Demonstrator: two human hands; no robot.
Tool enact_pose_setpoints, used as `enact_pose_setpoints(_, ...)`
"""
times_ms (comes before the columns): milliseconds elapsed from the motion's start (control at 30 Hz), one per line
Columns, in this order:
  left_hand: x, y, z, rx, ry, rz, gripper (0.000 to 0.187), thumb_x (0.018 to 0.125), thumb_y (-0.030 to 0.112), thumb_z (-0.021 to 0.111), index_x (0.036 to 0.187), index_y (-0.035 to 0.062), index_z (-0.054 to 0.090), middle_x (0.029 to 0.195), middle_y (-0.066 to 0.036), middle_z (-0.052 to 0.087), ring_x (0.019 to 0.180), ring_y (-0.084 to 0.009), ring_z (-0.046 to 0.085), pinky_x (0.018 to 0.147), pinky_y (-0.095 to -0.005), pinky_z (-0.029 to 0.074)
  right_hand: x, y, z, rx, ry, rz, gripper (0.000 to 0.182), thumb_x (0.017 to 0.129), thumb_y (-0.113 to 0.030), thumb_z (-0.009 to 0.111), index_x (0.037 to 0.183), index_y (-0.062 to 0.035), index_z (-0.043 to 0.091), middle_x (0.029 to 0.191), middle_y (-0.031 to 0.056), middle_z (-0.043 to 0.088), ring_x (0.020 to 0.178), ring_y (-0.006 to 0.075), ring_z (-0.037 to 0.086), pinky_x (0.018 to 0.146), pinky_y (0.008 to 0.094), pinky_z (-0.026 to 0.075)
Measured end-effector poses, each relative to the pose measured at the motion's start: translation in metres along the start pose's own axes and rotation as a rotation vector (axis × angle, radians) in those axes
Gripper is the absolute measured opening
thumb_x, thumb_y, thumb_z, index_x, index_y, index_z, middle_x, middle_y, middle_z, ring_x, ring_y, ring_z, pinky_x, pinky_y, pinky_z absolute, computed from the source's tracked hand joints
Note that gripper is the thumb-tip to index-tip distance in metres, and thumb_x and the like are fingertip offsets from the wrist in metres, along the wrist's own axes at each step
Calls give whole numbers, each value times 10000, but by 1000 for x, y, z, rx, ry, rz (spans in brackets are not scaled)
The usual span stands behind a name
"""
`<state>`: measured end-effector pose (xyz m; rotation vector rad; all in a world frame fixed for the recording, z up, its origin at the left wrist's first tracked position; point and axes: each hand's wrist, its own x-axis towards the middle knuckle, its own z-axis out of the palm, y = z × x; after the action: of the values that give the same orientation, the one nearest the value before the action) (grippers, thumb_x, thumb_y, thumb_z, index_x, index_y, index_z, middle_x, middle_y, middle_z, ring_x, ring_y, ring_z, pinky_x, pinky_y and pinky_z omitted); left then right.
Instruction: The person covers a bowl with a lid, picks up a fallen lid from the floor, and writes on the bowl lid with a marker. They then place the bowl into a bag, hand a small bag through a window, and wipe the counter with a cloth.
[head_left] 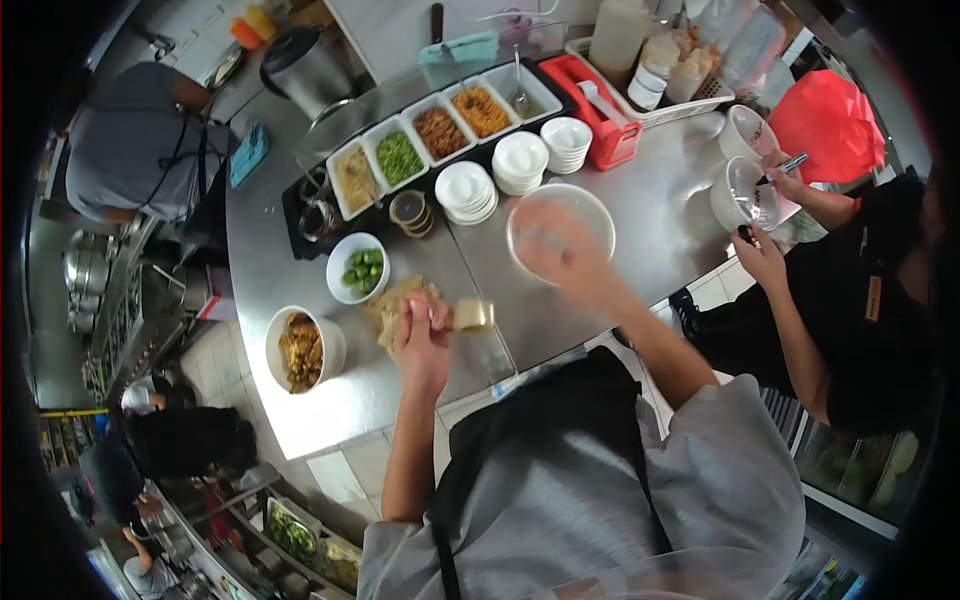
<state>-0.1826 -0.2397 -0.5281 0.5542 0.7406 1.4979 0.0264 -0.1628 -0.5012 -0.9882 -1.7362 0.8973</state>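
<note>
My left hand point(422, 345) is closed around a small tan cup-like thing point(473, 315), which sticks out to the right of the fingers. Just behind that hand a crumpled brown cloth or paper point(392, 318) lies on the steel table. Smeared by motion, my right hand point(560, 250) is over a round white bowl point(607, 245), and its fingers cannot be made out. A white bowl of green limes point(362, 272) stands beyond my left hand. To the left is a white tub point(333, 350) with browned food pieces point(301, 352).
Trays of chopped greens point(400, 158) and other toppings line the back, with stacked white lids point(466, 192) before them. A red holder point(598, 110) stands behind. At right, a co-worker's hands point(768, 258) hold a marker point(785, 168) by clear-lidded bowls point(742, 195).
</note>
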Motion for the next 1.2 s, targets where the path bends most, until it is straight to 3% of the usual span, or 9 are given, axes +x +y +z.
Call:
enact_pose_setpoints(67, 0, 9, 6, 99, 4, 31, 112, 946, 210, 436, 926, 101, 454, 704, 29, 355, 655, -78, 339, 610, -254, 305, 59, 57, -63, -328, 276, -12, 171, 859, -96, 502, 972, -28, 610, 921, 75, 616, 772, 159, 558, 704, 286, 441)
enact_pose_setpoints(133, 6, 14, 16, 340, -45, 54, 129, 943, 208, 445, 894, 90, 463, 672, 37, 347, 614, -64, 329, 676, -244, 356, 117, 79, -111, -691, 343, -197, 216, 756, -43, 541, 962, -49, 607, 1011, 116, 603, 897, 310, 550, 787, 412, 455)
enact_pose_setpoints(267, 18, 13, 39, 342, -116, 10, 146, 925, 213, 483, 902, 69, 475, 653, 41, 350, 581, -56, 325, 801, -267, 437, 183, 149, -151, -975, -243, -97, 421, 703, -11, 524, 1116, -82, 568, 1225, 101, 485, 967, 344, 516, 873, 418, 434)
enact_pose_setpoints(400, 24, -1, 44, 388, -62, 3, 144, 924, 202, 489, 924, 59, 484, 678, 29, 398, 587, -50, 342, 663, -244, 408, 215, 151, -159, -1181, -567, -123, 513, 642, -41, 629, 1146, -99, 553, 1124, 88, 476, 983, 320, 521, 827, 416, 463)
enact_pose_setpoints(600, 38, -21, 75, 267, -138, -4, 153, 922, 197, 494, 916, 45, 484, 649, 11, 423, 664, -109, 469, 627, -227, 387, 221, 158, -163, -1009, -599, -225, 398, 645, -23, 634, 1027, -75, 538, 1062, 94, 493, 967, 305, 539, 782, 397, 479)
enact_pose_setpoints(733, 47, -27, 99, 308, -110, -66, 169, 920, 211, 499, 916, 43, 485, 632, 10, 421, 686, -145, 507, 623, -238, 401, 214, 167, -152, -1140, -347, -270, 443, 665, -35, 605, 1064, -72, 417, 998, 133, 534, 927, 300, 561, 745, 402, 488)
enact_pose_setpoints(1033, 58, -31, 120, 436, -150, -81, 183, 922, 224, 495, 924, 42, 486, 634, 16, 410, 656, -121, 495, 617, -248, 415, 200, 110, -191, -411, -26, -244, 318, 711, -33, 531, 1026, -66, 494, 884, 141, 565, 795, 297, 583, 692, 384, 458)
enact_pose_setpoints(1100, 57, -30, 123, 445, -124, -70, 185, 927, 228, 484, 927, 43, 482, 633, 19, 404, 654, -117, 487, 635, -246, 413, 163, 74, -206, -387, -134, 76, 353, 772, -28, 508, 1119, -83, 479, 860, 87, 538, 718, 113, 523, 599, 270, 424)
enact_pose_setpoints(1200, 58, -32, 129, 459, -93, -55, 177, 935, 220, 464, 932, 44, 472, 627, 24, 384, 634, -111, 459, 650, -243, 409, 93, 75, -210, -89, -335, 237, 363, 787, -40, 528, 1141, -92, 463, 934, 51, 521, 721, 77, 498, 599, 234, 412)
